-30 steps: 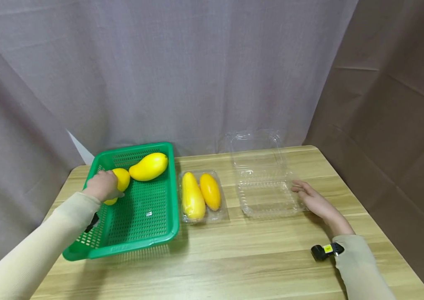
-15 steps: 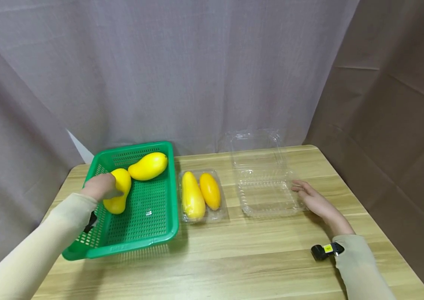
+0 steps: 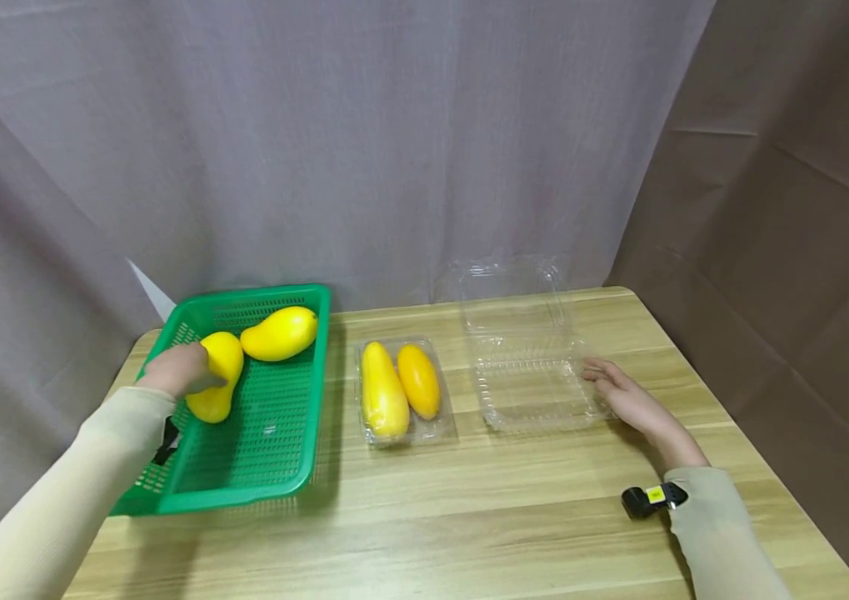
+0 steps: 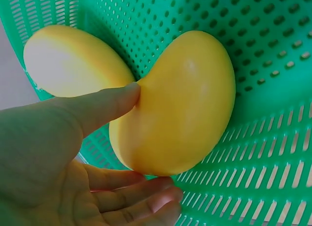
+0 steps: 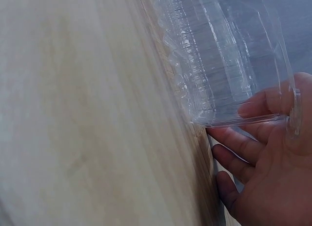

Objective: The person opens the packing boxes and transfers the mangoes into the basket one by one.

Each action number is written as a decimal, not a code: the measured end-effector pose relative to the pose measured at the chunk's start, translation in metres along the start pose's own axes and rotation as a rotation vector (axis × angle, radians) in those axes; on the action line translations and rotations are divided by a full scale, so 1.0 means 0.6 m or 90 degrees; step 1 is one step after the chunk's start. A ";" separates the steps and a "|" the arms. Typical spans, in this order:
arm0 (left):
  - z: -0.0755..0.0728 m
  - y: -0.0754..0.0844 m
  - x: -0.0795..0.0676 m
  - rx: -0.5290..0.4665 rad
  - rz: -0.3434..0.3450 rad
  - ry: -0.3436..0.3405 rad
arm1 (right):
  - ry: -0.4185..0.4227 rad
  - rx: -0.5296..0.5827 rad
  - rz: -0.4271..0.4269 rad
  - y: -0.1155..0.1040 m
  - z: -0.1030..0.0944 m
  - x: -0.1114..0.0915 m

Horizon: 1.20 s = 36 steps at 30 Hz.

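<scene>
In the head view my left hand (image 3: pixel 178 369) is inside the green basket (image 3: pixel 315 400), at a yellow mango (image 3: pixel 216 404) by its left wall. The left wrist view shows the thumb (image 4: pixel 122 100) pressing one side of this mango while the fingers curl under its lower end. A second mango (image 3: pixel 279 333) lies behind it, against the basket's far side. On the right, my right hand (image 3: pixel 628 404) holds the side of a clear plastic clamshell (image 3: pixel 532 396) with its lid up. Its thumb (image 5: pixel 261 103) is inside the wall, its fingers outside.
Between basket and clamshell stands another clear container (image 3: pixel 439 429) with two yellow mangoes (image 3: pixel 385 400) in it. Everything rests on a wooden table (image 3: pixel 469 517). A grey curtain (image 3: pixel 394 150) hangs behind, and a brown one (image 3: pixel 806 292) on the right.
The basket has slid left with its mangoes and my left hand. Earlier, the left-hand mango turned so that more of it shows. My right hand and the clamshell have stayed put.
</scene>
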<state>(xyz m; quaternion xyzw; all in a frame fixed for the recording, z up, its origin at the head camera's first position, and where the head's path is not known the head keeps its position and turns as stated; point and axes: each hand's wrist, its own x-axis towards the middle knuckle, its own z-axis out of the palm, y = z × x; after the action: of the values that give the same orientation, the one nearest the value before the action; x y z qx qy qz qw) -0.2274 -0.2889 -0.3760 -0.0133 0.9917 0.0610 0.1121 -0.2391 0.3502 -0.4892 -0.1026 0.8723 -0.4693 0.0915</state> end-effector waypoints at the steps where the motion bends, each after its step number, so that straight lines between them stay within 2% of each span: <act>1: -0.001 -0.003 0.001 -0.002 -0.002 0.002 | -0.001 0.002 -0.001 -0.001 0.000 0.000; 12: -0.003 -0.026 0.010 -0.019 -0.020 0.005 | -0.002 -0.007 -0.015 0.003 0.000 0.002; 18: -0.004 -0.030 0.012 -0.032 -0.059 0.010 | -0.001 -0.019 -0.026 0.002 0.000 0.000; 22: 0.000 -0.035 0.016 -0.043 -0.077 0.025 | -0.001 -0.008 -0.030 -0.001 0.001 -0.002; 29: 0.008 -0.049 0.022 -0.082 -0.069 0.065 | 0.003 -0.003 -0.019 -0.003 0.001 -0.003; 36: 0.016 -0.063 0.013 -0.129 -0.104 0.120 | 0.004 -0.015 -0.010 -0.006 0.001 -0.004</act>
<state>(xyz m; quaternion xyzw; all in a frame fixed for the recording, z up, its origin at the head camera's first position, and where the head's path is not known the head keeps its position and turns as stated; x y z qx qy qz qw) -0.2312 -0.3255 -0.3914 -0.1105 0.9823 0.1497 0.0209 -0.2361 0.3485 -0.4866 -0.1089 0.8771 -0.4601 0.0843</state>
